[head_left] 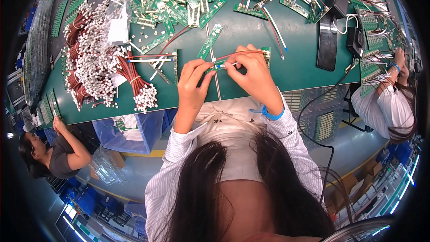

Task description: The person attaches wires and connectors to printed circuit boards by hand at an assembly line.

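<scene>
In front of my chest, over the table's near edge, both hands work at a small green circuit board [217, 62]. The fingers and thumb of my left hand [192, 83] are closed on its left end. My right hand [254, 74] pinches a white flat cable [219, 66] with a blue tip, lying against the board; the fingers hide much of it. A red wire [238, 54] runs from the board toward my right fingers. Just beyond my hands lies another green board strip [210, 41]. A further board end [266, 56] shows beside my right hand.
A pile of green boards [172, 0] covers the far middle. Bundled red wires with white connectors [89, 58] lie at left. Wired boards [255, 6], a black phone [326, 47] and a black adapter [355, 42] are at right. Co-workers sit on both sides.
</scene>
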### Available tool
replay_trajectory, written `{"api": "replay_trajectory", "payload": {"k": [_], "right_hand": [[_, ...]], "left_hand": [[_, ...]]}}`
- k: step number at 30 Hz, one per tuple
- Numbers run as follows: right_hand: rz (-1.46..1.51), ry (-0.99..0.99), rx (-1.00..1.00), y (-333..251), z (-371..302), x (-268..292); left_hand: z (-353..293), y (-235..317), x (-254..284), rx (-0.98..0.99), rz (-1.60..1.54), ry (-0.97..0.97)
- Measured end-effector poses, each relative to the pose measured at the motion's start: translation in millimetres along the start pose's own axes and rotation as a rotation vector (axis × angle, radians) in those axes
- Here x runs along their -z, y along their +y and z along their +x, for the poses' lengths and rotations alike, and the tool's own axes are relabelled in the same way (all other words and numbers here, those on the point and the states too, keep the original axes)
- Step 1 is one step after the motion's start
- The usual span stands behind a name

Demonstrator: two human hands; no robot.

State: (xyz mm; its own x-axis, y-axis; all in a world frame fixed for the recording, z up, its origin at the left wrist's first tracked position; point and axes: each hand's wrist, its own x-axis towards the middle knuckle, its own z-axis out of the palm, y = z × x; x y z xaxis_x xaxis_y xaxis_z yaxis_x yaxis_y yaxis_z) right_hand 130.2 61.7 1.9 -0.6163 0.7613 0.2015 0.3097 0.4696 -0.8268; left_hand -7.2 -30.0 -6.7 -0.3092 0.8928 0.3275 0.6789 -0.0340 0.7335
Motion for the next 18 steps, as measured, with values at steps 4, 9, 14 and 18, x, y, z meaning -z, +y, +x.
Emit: {"api": "replay_trajectory", "payload": {"k": [4, 9, 14, 18], "right_hand": [[-0.025, -0.008, -0.014, -1.2, 0.8, 0.1], [-0.045, 0.037, -0.005, -3.6, 1.0, -0.4], [-0.046, 0.047, -0.028, -5.1, -0.7, -1.9], [-0.072, 0.079, 0.003, -4.7, -1.5, -3.5]], "left_hand": [[-0.3, 0.1, 0.3, -0.002, 0.000, -0.003], [0.5, 0.4, 0.2, -0.014, -0.002, -0.001], [-0.3, -0.9, -0.1, -0.022, 0.003, 0.007], [-1.7, -3.5, -1.4, -0.012, -0.001, 0.013]]}}
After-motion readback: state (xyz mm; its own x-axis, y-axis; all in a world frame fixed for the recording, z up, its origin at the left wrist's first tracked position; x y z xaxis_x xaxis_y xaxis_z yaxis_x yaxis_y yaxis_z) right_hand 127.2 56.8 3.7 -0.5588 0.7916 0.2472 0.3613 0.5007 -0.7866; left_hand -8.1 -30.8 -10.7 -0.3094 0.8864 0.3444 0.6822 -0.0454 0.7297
